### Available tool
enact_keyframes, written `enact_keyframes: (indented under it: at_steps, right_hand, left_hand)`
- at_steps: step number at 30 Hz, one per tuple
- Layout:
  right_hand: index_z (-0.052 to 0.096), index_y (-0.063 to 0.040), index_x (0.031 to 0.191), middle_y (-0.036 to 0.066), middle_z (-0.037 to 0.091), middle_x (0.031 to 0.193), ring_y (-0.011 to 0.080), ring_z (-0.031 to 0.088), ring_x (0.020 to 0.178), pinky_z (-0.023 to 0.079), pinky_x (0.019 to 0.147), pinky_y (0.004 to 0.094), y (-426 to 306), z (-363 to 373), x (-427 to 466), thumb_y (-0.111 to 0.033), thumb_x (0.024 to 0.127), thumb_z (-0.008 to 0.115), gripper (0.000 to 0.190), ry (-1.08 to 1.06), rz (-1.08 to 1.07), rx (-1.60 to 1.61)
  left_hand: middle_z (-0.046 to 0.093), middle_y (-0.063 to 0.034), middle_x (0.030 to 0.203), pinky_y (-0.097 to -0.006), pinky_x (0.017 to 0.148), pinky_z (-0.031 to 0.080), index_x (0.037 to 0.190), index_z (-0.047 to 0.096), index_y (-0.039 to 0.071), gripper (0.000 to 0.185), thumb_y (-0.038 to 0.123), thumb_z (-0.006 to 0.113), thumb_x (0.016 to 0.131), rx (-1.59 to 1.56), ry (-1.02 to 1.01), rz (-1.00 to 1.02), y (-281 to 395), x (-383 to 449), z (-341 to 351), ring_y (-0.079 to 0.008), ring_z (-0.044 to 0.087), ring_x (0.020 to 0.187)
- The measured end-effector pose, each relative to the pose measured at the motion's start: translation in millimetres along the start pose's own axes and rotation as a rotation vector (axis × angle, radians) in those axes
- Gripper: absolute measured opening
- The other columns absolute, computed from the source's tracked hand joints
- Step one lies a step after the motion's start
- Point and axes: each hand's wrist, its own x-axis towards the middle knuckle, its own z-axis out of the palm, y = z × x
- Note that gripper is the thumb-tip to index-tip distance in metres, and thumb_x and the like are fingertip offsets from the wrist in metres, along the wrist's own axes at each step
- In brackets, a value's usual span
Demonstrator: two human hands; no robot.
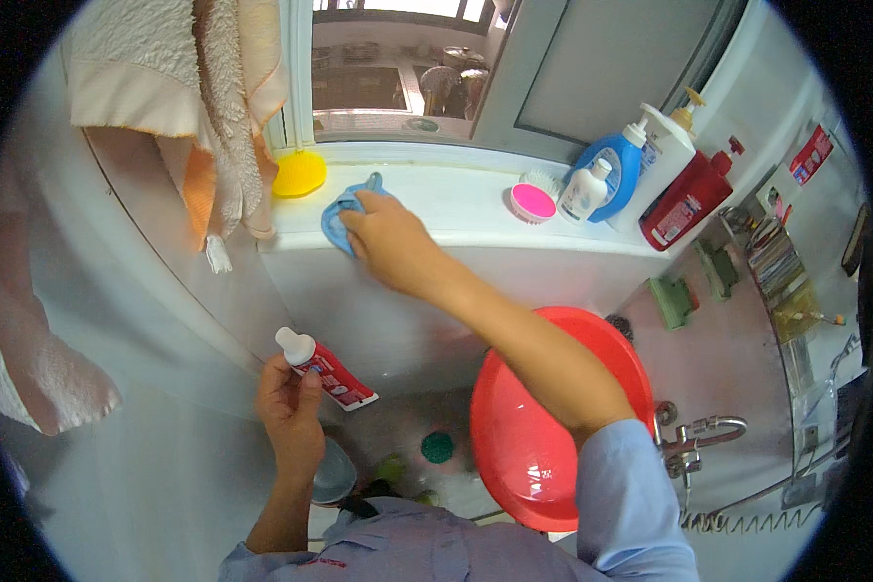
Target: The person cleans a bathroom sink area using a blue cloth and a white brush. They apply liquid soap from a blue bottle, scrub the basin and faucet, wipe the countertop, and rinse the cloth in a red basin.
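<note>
My right hand (393, 240) presses a bunched light-blue cloth (338, 218) onto the left part of the white window ledge (436, 193). Just left of the cloth lies a round yellow scrubber (300, 174). Lower down, my left hand (291, 407) grips a red-and-white tube (338, 377) with a white cap, held at a slant before the tub wall. Farther right on the ledge are a small tub with a pink top (532, 202), a small white bottle (584, 193), a blue bottle (618, 164), a white pump bottle (658, 156) and a red pump bottle (687, 200).
A red plastic basin (509, 429) lies below my right forearm, beside a wall-mounted metal faucet (687, 444). Towels (145, 73) hang at upper left. A green scouring pad (437, 447) and a grey bowl (333, 473) are low down. Shelves with small items (778, 254) line the right wall.
</note>
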Motion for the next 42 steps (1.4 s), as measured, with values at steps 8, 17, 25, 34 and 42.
enact_keyframes:
  at_steps: [8,17,25,34,42]
  right_hand:
    - [0.062,-0.005,0.093,0.019,0.055,0.101,0.0358,0.056,0.091,0.046,0.081,0.0442,-18,7,22,-0.013,0.078,0.053,0.019,-0.113,0.057,0.072]
    - [0.062,-0.005,0.097,0.019,0.056,0.103,0.0373,0.054,0.093,0.045,0.081,0.0430,32,-47,-52,-0.006,0.078,0.054,0.021,0.124,0.129,-0.048]
    - [0.060,-0.002,0.105,0.018,0.058,0.109,0.0328,0.058,0.095,0.047,0.083,0.0371,20,-106,-249,0.000,0.071,0.058,0.034,0.096,0.503,0.085]
    - [0.054,0.002,0.111,0.021,0.056,0.110,0.0341,0.057,0.099,0.048,0.081,0.0411,21,-84,-438,-0.006,0.071,0.061,0.041,-0.365,1.314,-0.334]
    - [0.048,-0.011,0.120,0.024,0.055,0.110,0.0355,0.056,0.102,0.048,0.083,0.0457,24,-73,-453,-0.012,0.072,0.062,0.050,-0.383,1.305,-0.123]
  left_hand:
    - [0.053,-0.0007,0.084,-0.0246,0.070,0.041,0.100,0.051,0.002,0.014,0.002,0.050,0.087,-0.025,0.015,-0.005,10,3,27,-0.0092,0.050,0.075]
    - [0.055,-0.0020,0.096,-0.0227,0.077,0.042,0.105,0.052,-0.001,0.019,0.003,0.053,0.088,0.039,-0.018,0.419,57,78,62,-0.0077,0.051,0.090]
    - [0.059,-0.0150,0.086,-0.0349,0.068,0.045,0.095,0.057,0.003,0.015,0.004,0.054,0.081,0.623,-0.174,0.765,50,174,126,-0.0277,0.059,0.077]
    - [0.060,-0.0139,0.090,-0.0427,0.073,0.048,0.092,0.058,0.005,0.015,0.008,0.049,0.081,1.427,-0.351,1.138,-8,204,173,-0.0311,0.061,0.087]
    - [0.059,-0.0167,0.098,-0.0421,0.081,0.045,0.100,0.060,0.004,0.022,0.012,0.055,0.081,1.393,-0.439,0.953,-16,214,163,-0.0325,0.058,0.093]
